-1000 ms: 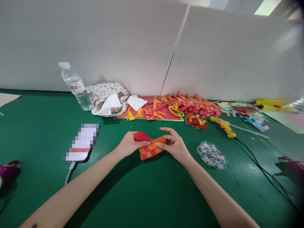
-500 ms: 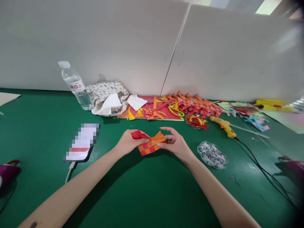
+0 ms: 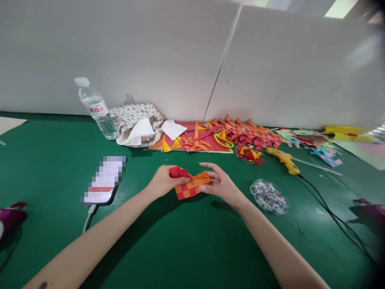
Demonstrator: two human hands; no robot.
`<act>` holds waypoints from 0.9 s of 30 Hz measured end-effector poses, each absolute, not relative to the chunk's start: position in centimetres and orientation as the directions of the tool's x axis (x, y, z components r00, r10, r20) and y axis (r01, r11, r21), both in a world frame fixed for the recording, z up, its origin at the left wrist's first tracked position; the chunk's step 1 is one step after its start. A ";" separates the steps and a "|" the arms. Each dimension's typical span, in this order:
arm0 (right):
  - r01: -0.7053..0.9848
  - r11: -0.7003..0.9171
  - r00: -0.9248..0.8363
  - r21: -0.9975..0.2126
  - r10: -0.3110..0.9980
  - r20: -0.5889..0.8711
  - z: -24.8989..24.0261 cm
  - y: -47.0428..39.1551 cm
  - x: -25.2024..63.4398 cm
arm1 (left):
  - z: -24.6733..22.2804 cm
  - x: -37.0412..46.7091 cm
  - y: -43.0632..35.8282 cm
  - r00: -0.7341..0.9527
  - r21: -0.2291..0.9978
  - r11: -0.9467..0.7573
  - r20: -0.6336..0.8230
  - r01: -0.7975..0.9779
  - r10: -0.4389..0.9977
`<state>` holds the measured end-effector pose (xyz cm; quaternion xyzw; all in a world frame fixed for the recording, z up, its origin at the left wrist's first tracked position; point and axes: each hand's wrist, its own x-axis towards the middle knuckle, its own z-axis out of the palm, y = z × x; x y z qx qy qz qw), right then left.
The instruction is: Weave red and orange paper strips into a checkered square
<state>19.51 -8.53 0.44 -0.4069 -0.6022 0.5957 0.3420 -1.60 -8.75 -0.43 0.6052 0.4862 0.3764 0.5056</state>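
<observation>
Since a second ago the woven paper piece (image 3: 190, 186) has shifted only slightly: it sits a touch higher and flatter between the hands, and the orange strip ends at its 3 o'clock edge have been drawn in closer together. It is a red and orange checkerboard weave, held just above the green desk (image 3: 186, 245) near the middle of the view.

At its 9 o'clock side the left hand (image 3: 164, 181) has its fingers closed on the piece, the thumb pressing down on the weave beside the loose red folds at 11 o'clock. At its 3 o'clock side the right hand (image 3: 221, 184) pinches the orange ends between thumb and lower fingers, while the index finger stretches out straight above the piece, free of it.

From the piece, a phone (image 3: 104, 180) with a cable lies at 9 o'clock, well apart. A clear water bottle (image 3: 96, 109) stands upright at 10 o'clock, with a patterned cloth pouch (image 3: 132, 118) and white tissues just beside it. At 12 to 1 o'clock a heap of finished red and orange woven pieces (image 3: 240, 134) lies against the white wall panel. A yellow glue gun (image 3: 284, 159) lies at 2 o'clock with its black cord trailing off, and a small clear dish of googly eyes (image 3: 268, 195) rests at 3 o'clock, near the right wrist.
</observation>
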 end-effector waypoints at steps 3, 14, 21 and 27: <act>0.137 -0.008 -0.386 -0.991 0.920 -0.061 0.1 -8.7 19.2 | -0.3 -1.4 -8.9 0.257 0.980 0.008 -0.059 0.197 0.965; 0.244 0.101 -0.319 -0.965 0.948 0.018 0.3 -8.8 19.2 | -0.2 -1.1 -9.1 0.285 0.984 0.054 -0.101 0.171 0.953; 0.162 0.065 -0.338 -0.985 0.941 0.007 -0.4 -9.1 18.6 | 0.0 -0.8 -9.5 0.356 0.990 0.017 -0.066 0.138 0.932; 0.206 0.066 -0.283 -0.976 0.959 0.005 0.0 -9.1 18.7 | -0.1 -1.0 -9.3 0.327 0.978 -0.033 -0.037 0.205 0.944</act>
